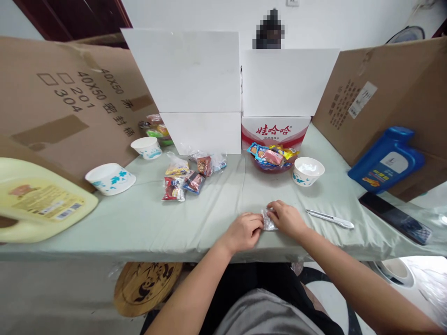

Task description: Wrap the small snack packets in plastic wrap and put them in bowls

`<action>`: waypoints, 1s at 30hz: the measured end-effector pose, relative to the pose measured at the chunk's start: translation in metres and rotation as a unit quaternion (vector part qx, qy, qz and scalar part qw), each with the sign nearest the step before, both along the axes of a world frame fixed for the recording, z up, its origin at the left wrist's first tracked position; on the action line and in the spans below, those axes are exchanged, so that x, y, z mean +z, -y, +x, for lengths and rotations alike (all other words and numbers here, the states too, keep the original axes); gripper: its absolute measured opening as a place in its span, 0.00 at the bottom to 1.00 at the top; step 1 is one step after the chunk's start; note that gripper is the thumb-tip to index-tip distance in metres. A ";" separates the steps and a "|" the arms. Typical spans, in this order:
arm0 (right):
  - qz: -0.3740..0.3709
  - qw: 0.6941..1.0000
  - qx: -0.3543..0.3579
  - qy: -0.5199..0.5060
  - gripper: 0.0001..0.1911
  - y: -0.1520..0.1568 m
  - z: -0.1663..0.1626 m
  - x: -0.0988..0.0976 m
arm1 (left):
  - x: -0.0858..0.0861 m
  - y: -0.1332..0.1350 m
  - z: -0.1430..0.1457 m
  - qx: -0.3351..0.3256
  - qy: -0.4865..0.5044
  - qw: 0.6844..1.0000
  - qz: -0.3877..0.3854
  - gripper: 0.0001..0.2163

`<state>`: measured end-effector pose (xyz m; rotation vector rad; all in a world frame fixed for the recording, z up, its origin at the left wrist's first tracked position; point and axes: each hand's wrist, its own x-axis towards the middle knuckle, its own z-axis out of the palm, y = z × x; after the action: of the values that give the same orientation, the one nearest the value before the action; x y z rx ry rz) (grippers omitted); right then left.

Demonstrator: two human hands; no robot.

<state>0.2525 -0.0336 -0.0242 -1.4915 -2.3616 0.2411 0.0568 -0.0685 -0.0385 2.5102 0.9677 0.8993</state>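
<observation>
A small clear plastic wrapper (pixel 268 220) lies near the table's front edge, crinkled and shiny. My left hand (pixel 245 231) has curled fingers closed on its left side. From the right, my right hand (pixel 285 217) pinches the wrapper's other side with bent fingers. Whether anything is inside the wrapper, I cannot make out. To the right of my right hand rests a white utility knife (pixel 330 218). Beyond my hands stand a bowl of packaged snacks (pixel 270 163) and a white paper bowl (pixel 308 172) with a blue leaf print.
Several wrapped snacks (pixel 184 182) lie left of centre. Two paper bowls (pixel 110 179) stand farther left, near a yellow jug (pixel 45 204). A blue bottle (pixel 386 160) and a phone (pixel 396 217) are at right. Cardboard (pixel 70 107) and white boxes (pixel 200 132) enclose the table.
</observation>
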 end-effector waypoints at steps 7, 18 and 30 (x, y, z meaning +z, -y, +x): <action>0.033 0.998 -0.016 0.050 0.10 0.004 -0.007 -0.013 | 0.002 0.004 -0.001 0.043 0.018 0.998 0.047 0.15; 0.202 0.976 -0.031 -0.073 0.11 0.007 0.006 -0.015 | -0.009 -0.001 0.002 0.047 -0.015 0.998 0.041 0.13; 0.252 0.965 -0.003 -0.073 0.15 -0.042 0.055 0.035 | -0.005 0.001 0.001 0.085 0.004 0.996 0.034 0.09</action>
<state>0.3074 0.0087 0.0111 -1.1894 -2.0893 -0.2318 0.0583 -0.0692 -0.0433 2.5066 1.1814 1.0075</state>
